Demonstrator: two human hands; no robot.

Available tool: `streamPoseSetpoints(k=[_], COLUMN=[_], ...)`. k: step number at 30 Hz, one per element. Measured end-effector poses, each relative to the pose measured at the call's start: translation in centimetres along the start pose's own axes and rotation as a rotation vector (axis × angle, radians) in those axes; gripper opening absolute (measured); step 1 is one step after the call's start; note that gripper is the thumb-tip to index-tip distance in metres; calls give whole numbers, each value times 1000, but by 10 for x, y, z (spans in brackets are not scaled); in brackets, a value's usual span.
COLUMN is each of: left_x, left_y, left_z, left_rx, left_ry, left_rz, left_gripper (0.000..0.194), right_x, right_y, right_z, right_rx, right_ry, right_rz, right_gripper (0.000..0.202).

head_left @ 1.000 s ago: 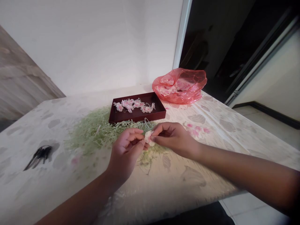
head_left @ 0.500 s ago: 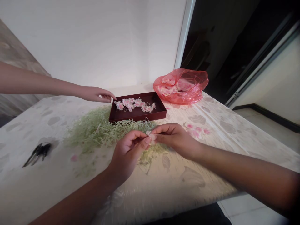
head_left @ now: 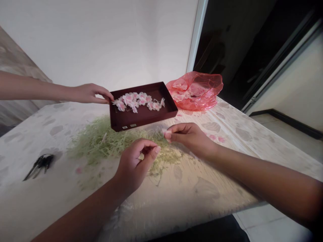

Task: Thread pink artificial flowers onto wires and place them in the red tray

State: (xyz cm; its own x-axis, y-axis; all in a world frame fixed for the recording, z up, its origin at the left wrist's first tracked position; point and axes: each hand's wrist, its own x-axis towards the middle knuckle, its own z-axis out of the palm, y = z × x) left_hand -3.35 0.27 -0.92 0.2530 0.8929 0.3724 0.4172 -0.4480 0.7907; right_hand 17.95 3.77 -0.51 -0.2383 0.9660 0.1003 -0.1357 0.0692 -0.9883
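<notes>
In my right hand (head_left: 193,139) a small pale pink artificial flower (head_left: 166,133) is pinched between thumb and fingertips. My left hand (head_left: 137,159) sits lower and to the left, its thumb and forefinger pressed together; whatever may be between them is too small to make out. Beyond both hands, a dark red box (head_left: 141,125) is tilted, its left end gripped by another person's hand (head_left: 92,93). A string of pink and white artificial flowers (head_left: 137,99) lies inside the box. Pale green shredded paper (head_left: 101,141) is heaped under the box and just past my left hand.
A red plastic bag (head_left: 199,90) with pink and white contents stands at the back right. Black keys (head_left: 41,163) lie on the left of the patterned tablecloth (head_left: 207,191). More pink flowers (head_left: 217,137) rest behind my right hand.
The other person's hand has taken hold of the box and lifted and tilted it, shifting it left. My hands have parted, and the flower has moved away with my right hand.
</notes>
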Motion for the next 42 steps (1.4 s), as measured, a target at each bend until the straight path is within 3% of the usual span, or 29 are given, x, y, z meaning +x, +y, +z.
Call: streamPoseSetpoints(k=[4, 7, 9, 17, 22, 26, 30, 34, 38, 42], left_x=[5, 6, 6, 4, 0, 2, 8, 10, 11, 13], left_y=[-4, -9, -10, -6, -2, 3, 6, 4, 2, 1], left_z=[-1, 1, 1, 0, 0, 2, 4, 5, 2, 1], left_rx=[355, 502, 503, 367, 138, -295, -695, -860, -898, -875], left_ry=[-97, -152, -163, -87, -15, 83, -40, -90, -105, -41], left_rz=[245, 310, 311, 311, 104, -151, -332, -436, -469, -535], left_gripper=[8, 16, 15, 9, 6, 18, 30, 23, 11, 13], right_x=[8, 10, 11, 23, 18, 8, -1, -6, -10, -11], right_y=[-2, 2, 7, 16, 10, 2, -6, -12, -13, -8], right_z=[-11, -14, -14, -7, -6, -3, 4, 10, 12, 9], right_rx=[-89, -186, -259, -415, -362, -339, -441, -546, -505, -371], right_ry=[69, 78, 75, -101, -127, -194, -326, -456, -425, -323], right_rz=[-88, -87, -91, -342, -451, -579, -766, -921, -889, -751], right_gripper=[24, 28, 28, 7, 4, 5, 12, 18, 19, 17])
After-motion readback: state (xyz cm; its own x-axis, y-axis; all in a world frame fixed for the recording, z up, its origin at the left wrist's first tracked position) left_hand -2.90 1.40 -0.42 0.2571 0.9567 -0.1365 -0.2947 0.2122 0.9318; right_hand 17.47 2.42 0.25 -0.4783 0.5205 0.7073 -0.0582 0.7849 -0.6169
